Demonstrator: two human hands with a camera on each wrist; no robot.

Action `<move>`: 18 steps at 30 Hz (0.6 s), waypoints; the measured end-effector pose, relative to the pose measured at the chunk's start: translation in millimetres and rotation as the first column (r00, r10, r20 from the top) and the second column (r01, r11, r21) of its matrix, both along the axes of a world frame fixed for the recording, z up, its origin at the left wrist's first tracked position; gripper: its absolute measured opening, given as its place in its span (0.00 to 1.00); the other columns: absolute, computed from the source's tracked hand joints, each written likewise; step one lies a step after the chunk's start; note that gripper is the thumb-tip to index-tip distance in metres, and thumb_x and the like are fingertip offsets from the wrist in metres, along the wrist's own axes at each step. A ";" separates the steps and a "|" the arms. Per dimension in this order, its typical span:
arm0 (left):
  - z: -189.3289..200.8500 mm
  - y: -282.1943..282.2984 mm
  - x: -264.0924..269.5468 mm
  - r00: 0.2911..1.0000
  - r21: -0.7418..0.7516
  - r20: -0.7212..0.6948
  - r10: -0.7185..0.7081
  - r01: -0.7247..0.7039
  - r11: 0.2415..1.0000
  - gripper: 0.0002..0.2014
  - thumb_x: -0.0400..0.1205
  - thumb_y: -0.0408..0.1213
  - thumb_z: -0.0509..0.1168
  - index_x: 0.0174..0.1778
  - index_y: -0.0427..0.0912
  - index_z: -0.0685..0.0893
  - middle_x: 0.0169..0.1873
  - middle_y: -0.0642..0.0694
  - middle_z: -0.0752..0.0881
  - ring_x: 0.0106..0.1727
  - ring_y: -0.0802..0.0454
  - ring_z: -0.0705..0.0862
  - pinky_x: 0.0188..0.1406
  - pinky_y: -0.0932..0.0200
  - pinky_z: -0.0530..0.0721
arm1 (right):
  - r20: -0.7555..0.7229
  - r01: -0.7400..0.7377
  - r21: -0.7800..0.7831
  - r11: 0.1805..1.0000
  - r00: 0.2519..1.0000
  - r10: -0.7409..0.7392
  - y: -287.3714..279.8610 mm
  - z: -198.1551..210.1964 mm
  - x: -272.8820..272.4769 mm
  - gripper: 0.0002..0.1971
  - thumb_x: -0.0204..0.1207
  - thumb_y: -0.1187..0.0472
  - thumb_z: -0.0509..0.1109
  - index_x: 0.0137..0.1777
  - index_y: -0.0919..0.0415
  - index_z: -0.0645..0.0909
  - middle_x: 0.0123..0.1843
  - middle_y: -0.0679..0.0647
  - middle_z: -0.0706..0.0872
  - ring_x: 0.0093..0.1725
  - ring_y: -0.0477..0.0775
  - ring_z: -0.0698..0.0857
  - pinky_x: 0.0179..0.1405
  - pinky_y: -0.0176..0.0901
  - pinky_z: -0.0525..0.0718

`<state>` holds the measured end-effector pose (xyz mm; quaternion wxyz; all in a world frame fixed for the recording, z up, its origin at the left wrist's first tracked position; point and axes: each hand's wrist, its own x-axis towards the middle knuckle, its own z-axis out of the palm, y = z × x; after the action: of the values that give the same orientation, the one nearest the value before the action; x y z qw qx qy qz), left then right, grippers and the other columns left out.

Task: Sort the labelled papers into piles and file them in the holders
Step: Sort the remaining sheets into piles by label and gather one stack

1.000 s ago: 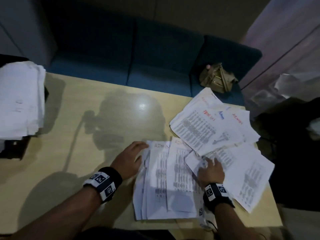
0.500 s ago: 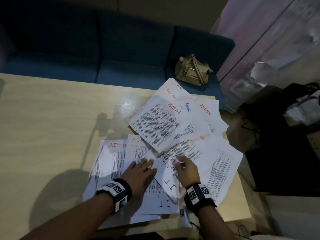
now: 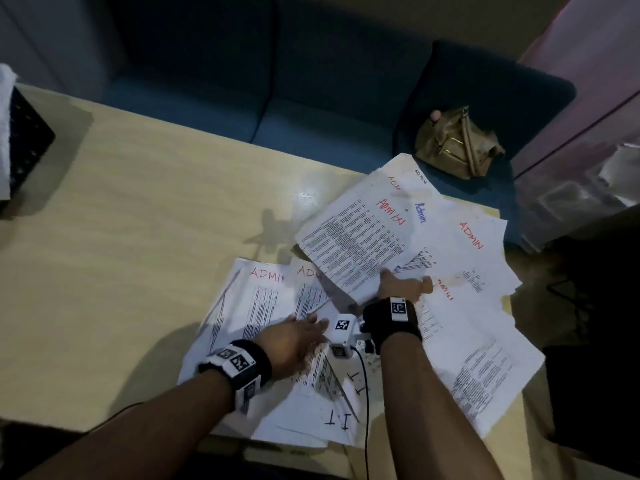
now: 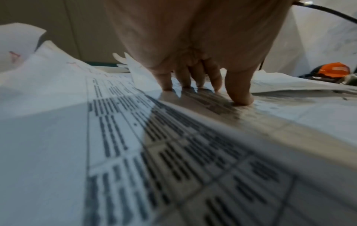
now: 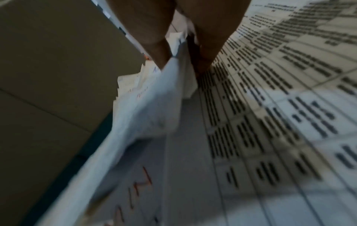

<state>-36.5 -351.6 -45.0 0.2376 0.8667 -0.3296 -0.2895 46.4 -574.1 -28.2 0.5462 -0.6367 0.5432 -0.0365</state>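
Observation:
Printed sheets labelled ADMIN and I.T lie fanned over the right half of the wooden table. My left hand lies flat on the near sheets, its straight fingertips pressing a table-printed page down. My right hand reaches forward and pinches the lower edge of the far ADMIN papers between thumb and fingers; the right wrist view shows the ADMIN papers lifted in that pinch. Two more ADMIN sheets lie to the left, and the I.T sheets sit at the front edge.
A black mesh holder with white papers in it stands at the table's far left. Behind the table is a blue sofa with a tan bag on it. Papers overhang the table's right edge.
My right hand has left the I.T sheet, moved forward and taken hold of the far ADMIN papers. My left hand still presses the near sheets.

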 end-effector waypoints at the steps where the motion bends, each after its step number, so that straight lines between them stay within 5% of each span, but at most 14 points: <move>1: 4.6 2.8 4.2 0.996 -0.017 -0.062 0.058 -0.060 0.998 0.29 0.81 0.41 0.66 0.78 0.53 0.68 0.81 0.55 0.64 0.81 0.52 0.63 0.80 0.48 0.61 | 0.070 0.013 -0.009 1.000 0.997 -0.012 0.1 11.0 -4.8 0.42 0.74 0.66 0.73 0.80 0.61 0.50 0.79 0.68 0.65 0.73 0.67 0.73 0.72 0.59 0.72; 3: 18.1 9.3 13.9 0.915 -0.131 -0.284 0.287 -0.333 0.934 0.19 0.83 0.43 0.64 0.71 0.59 0.74 0.75 0.59 0.71 0.69 0.56 0.77 0.70 0.57 0.74 | 0.152 -0.082 -0.041 0.996 0.985 0.087 -13.4 14.9 -20.4 0.44 0.70 0.64 0.77 0.80 0.59 0.51 0.77 0.68 0.68 0.72 0.65 0.75 0.72 0.57 0.73; 6: 32.1 22.7 32.1 0.602 -0.319 -0.442 0.665 -0.798 0.511 0.12 0.85 0.39 0.61 0.62 0.59 0.76 0.60 0.56 0.80 0.55 0.58 0.82 0.47 0.70 0.80 | 0.086 -0.330 -0.148 0.932 0.935 0.345 -29.7 14.5 -59.6 0.42 0.73 0.59 0.76 0.80 0.60 0.52 0.77 0.69 0.69 0.74 0.63 0.73 0.69 0.47 0.70; 8: 29.1 31.6 45.6 0.439 -0.339 -0.574 0.691 -0.896 0.287 0.15 0.86 0.39 0.61 0.68 0.47 0.74 0.52 0.49 0.82 0.45 0.50 0.82 0.35 0.65 0.79 | -0.001 -0.501 -0.202 0.842 0.859 0.511 -30.6 8.4 -87.6 0.37 0.75 0.54 0.74 0.77 0.57 0.57 0.74 0.67 0.75 0.74 0.61 0.75 0.70 0.48 0.72; 9: 31.1 32.8 51.0 0.399 -0.304 -0.667 0.629 -0.917 0.259 0.18 0.85 0.41 0.61 0.71 0.45 0.72 0.51 0.47 0.82 0.43 0.48 0.81 0.34 0.64 0.79 | -0.020 -0.571 -0.193 0.798 0.815 0.579 -25.7 11.3 -99.8 0.33 0.75 0.52 0.73 0.75 0.53 0.60 0.68 0.64 0.82 0.71 0.57 0.79 0.67 0.47 0.76; 10: 29.5 34.2 54.3 0.418 -0.267 -0.705 0.573 -0.905 0.331 0.21 0.84 0.45 0.63 0.73 0.46 0.71 0.53 0.49 0.84 0.46 0.49 0.82 0.39 0.64 0.79 | -0.013 -0.615 -0.183 0.767 0.782 0.623 -21.8 10.9 -108.9 0.29 0.75 0.51 0.72 0.72 0.50 0.63 0.60 0.57 0.88 0.64 0.51 0.84 0.62 0.43 0.80; 12: 32.8 34.8 58.8 0.603 -0.209 -0.608 0.516 -0.749 0.629 0.22 0.81 0.52 0.65 0.71 0.55 0.72 0.62 0.60 0.83 0.60 0.58 0.82 0.57 0.62 0.79 | 0.053 -0.686 -0.139 0.715 0.716 0.697 -8.4 14.7 -118.7 0.25 0.75 0.47 0.69 0.69 0.50 0.67 0.44 0.44 0.92 0.51 0.39 0.88 0.51 0.35 0.82; 13: 32.0 34.0 59.9 0.686 -0.174 -0.515 0.514 -0.671 0.720 0.20 0.81 0.49 0.66 0.69 0.57 0.73 0.62 0.61 0.82 0.62 0.58 0.82 0.60 0.60 0.78 | 0.061 -0.698 -0.143 0.702 0.702 0.710 -1.8 17.3 -120.3 0.27 0.74 0.43 0.68 0.69 0.53 0.68 0.43 0.43 0.91 0.51 0.40 0.88 0.52 0.35 0.81; 15: 38.2 32.0 60.3 0.713 -0.103 -0.314 0.627 -0.682 0.724 0.15 0.82 0.41 0.66 0.65 0.53 0.77 0.58 0.57 0.84 0.56 0.53 0.83 0.51 0.64 0.79 | 0.038 -0.689 -0.169 0.705 0.711 0.703 6.6 17.5 -118.8 0.19 0.78 0.50 0.66 0.66 0.54 0.73 0.50 0.46 0.88 0.54 0.50 0.86 0.55 0.45 0.82; 18: 41.0 34.4 58.3 0.582 -0.200 -0.308 0.752 -0.813 0.547 0.14 0.81 0.39 0.68 0.62 0.44 0.82 0.51 0.50 0.88 0.50 0.46 0.86 0.51 0.58 0.83 | -0.020 -0.613 -0.268 0.744 0.775 0.631 10.5 10.4 -108.4 0.06 0.82 0.59 0.63 0.57 0.54 0.77 0.49 0.52 0.86 0.52 0.57 0.85 0.49 0.46 0.83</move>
<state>21.8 -317.2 -4.1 0.5086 0.8398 0.0746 -0.1744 -62.0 -563.6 -17.8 0.4582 -0.8451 0.2701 0.0541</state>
